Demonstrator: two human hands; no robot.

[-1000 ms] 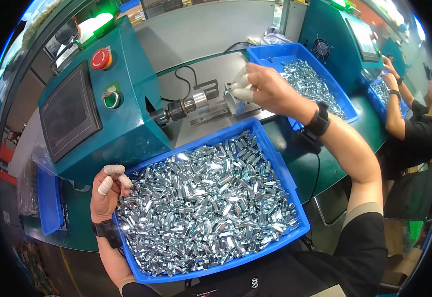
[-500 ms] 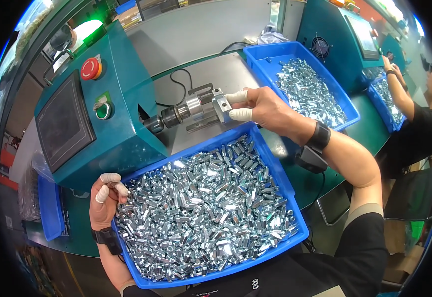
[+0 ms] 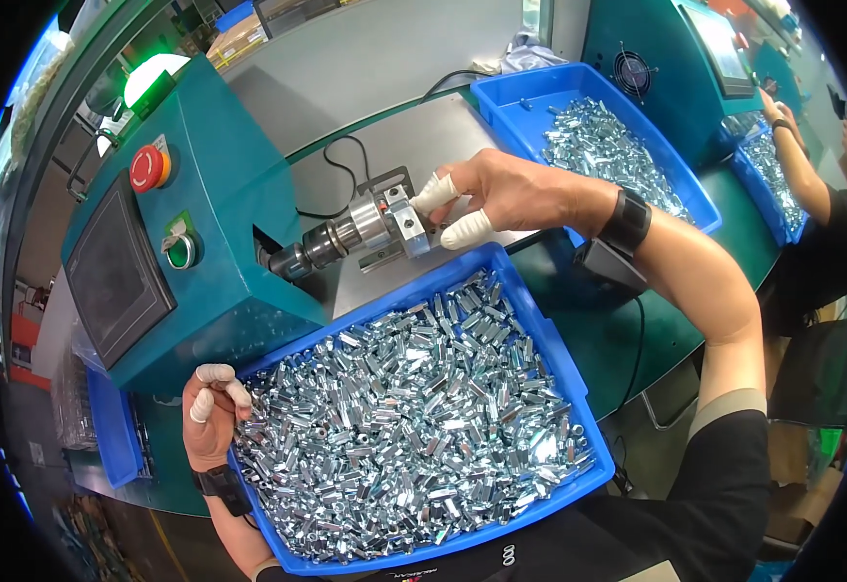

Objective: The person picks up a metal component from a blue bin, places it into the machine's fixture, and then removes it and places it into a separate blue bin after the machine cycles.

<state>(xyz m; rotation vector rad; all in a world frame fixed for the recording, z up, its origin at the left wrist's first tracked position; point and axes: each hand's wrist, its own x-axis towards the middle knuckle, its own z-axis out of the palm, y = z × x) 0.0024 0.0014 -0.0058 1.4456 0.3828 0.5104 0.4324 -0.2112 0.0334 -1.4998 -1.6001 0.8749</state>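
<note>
My right hand [image 3: 525,199], with white covers on thumb and forefinger, has its fingertips at the right side of a small metal block [image 3: 409,229]. That block sits up against the silver collar [image 3: 370,221] on the end of a dark spindle [image 3: 309,250] coming out of a green machine [image 3: 215,184]. My left hand [image 3: 212,417], its fingertips also covered in white, is curled at the left rim of a blue tray [image 3: 540,339]. Whatever its fingers may hold is hidden. Shiny hexagonal metal standoffs [image 3: 414,427] fill the tray.
A second blue tray [image 3: 501,107] of metal pieces stands beyond my right hand. On the machine are a red stop button [image 3: 150,169], a green button [image 3: 181,252] and a dark screen [image 3: 118,272]. At far right a co-worker's arm [image 3: 801,170] reaches toward another machine.
My right hand and the metal block have moved left toward the spindle, closing the gap to the silver collar. My left hand keeps its curled pose. The view has shifted slightly.
</note>
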